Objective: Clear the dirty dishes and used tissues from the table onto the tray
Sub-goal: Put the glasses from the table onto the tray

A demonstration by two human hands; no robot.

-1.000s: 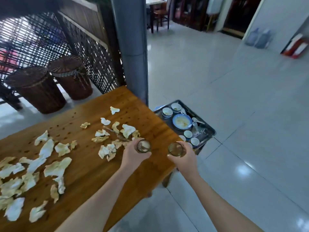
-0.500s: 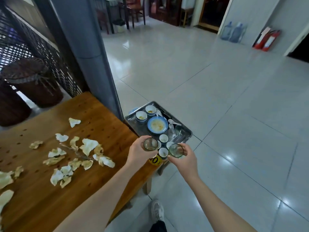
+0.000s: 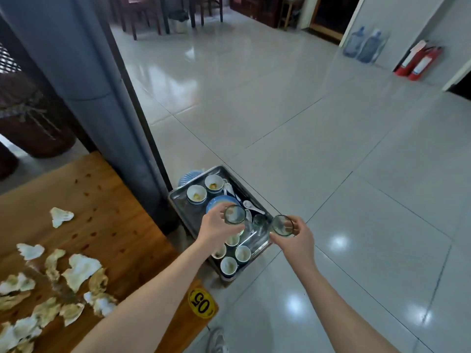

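Forearms [image 3: 163, 289] extend toward tray [image 3: 179, 203], left hand [image 3: 216, 230] and right hand [image 3: 297, 239] fingers clasping glasses [image 3: 235, 214].

Table [image 3: 102, 225]: wood, varnished, soft sheen, dark knots seen. Tissues [image 3: 79, 271]: paper, crumpled, matt, stained yellow-brown. Tray [image 3: 182, 208]: metal, bright, reflective. Bowls [image 3: 196, 194]: white glazed ceramic, glossy, smeared inside. Left tumbler [image 3: 235, 215] and right tumbler [image 3: 281, 225]: clear glass, greenish tint, smooth. Floor [image 3: 331, 161]: pale tiles, highly glossy, lights mirrored. Pillar [image 3: 84, 59]: grey, smooth, matt. Sticker [image 3: 201, 304]: yellow, glossy.
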